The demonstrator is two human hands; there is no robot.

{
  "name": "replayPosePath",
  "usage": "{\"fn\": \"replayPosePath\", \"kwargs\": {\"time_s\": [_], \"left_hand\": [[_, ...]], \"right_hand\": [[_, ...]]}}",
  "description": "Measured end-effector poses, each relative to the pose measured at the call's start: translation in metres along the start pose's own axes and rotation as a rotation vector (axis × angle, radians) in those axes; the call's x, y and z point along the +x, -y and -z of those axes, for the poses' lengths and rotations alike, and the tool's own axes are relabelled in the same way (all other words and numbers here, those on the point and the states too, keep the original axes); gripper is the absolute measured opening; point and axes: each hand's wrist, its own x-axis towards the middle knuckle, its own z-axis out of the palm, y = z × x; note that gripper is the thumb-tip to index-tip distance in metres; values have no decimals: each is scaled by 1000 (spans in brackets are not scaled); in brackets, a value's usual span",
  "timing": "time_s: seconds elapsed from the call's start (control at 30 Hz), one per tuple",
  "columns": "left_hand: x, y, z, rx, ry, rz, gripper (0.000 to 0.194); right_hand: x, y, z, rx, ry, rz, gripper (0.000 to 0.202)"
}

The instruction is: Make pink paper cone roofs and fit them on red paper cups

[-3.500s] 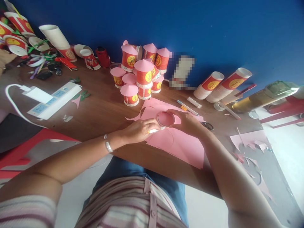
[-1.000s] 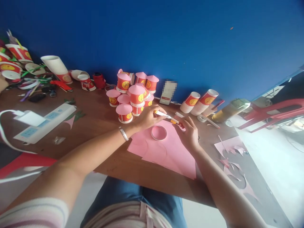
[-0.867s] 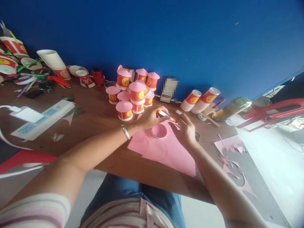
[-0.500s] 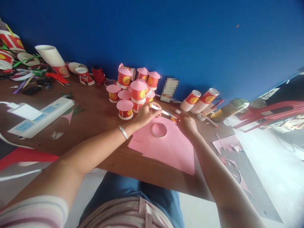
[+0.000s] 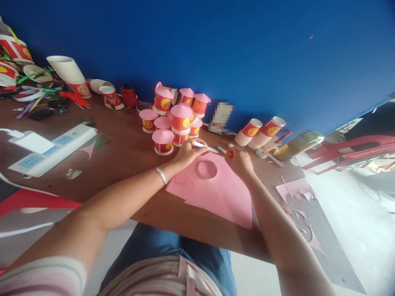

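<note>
My left hand (image 5: 187,153) is closed in a pinch around a slim white pen (image 5: 205,146), its tip pointing right. My right hand (image 5: 240,160) is closed around a small bluish-white pen cap (image 5: 221,150), with a gap between cap and pen. Below the hands lie overlapping sheets of pink paper (image 5: 216,201). A thin ring (image 5: 207,169) rests flat on them, between my wrists. Faint curved lines show on the paper beside the ring.
Red paper cups with pink cone tops (image 5: 163,139) stand behind my left hand. Two tall cup stacks (image 5: 273,129) and a tape roll (image 5: 261,153) are back right. A power strip (image 5: 52,150) lies left. Pink scraps (image 5: 300,193) lie right; a blue wall (image 5: 197,45) rises behind.
The pen and its cap have come apart. My left hand has drawn the pen slightly to the left, while my right hand stays near its place with the cap.
</note>
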Motion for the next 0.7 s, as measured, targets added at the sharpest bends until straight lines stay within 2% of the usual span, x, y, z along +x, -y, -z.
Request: {"fn": "replayPosePath", "kwargs": {"time_s": [0.13, 0.2, 0.27, 0.43, 0.7], "left_hand": [[-4, -3, -1, -73, -4, 49, 38], [-3, -1, -1, -99, -1, 51, 38], [-2, 2, -1, -118, 10, 49, 37], [-1, 8, -3, -158, 43, 60, 39], [-10, 0, -4, -34, 115, 42, 39]], "right_hand": [[-10, -8, 0, 928, 21, -82, 38], [-14, -10, -2, 1147, 54, -111, 46], [-17, -9, -4, 1218, 76, -125, 47], [-19, -3, -9, 1227, 106, -125, 44], [-28, 9, -14, 1241, 141, -111, 43]]}}
